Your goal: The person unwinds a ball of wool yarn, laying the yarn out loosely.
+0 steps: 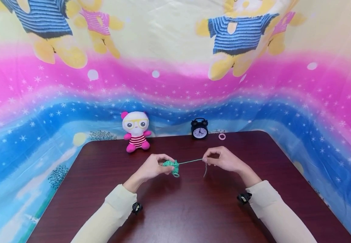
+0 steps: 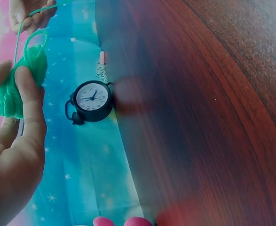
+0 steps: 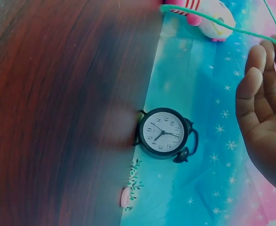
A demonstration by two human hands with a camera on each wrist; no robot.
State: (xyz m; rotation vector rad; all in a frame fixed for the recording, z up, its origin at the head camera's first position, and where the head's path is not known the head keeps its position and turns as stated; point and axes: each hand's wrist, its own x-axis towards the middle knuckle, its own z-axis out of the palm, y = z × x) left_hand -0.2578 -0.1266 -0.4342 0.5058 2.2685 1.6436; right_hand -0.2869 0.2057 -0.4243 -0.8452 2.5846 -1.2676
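A small bundle of green yarn (image 1: pixel 171 167) is pinched between the thumb and fingers of my left hand (image 1: pixel 152 168), above the middle of the table. In the left wrist view the yarn bundle (image 2: pixel 22 87) shows as a thick wound skein with a loop at its top. From it a single strand (image 1: pixel 190 162) runs fairly straight across to my right hand (image 1: pixel 224 160), which pinches it between thumb and fingers. The loose end dangles below the right fingers. In the right wrist view the right hand (image 3: pixel 264 103) has its fingers bent near the strand (image 3: pixel 213 20).
At the back of the brown table (image 1: pixel 175 209) sit a pink and white plush panda (image 1: pixel 136 131), a black alarm clock (image 1: pixel 199 129) and a small pink ring (image 1: pixel 222 136). A printed cloth (image 1: pixel 169 84) hangs behind. Each wrist wears a black device (image 1: pixel 137 208).
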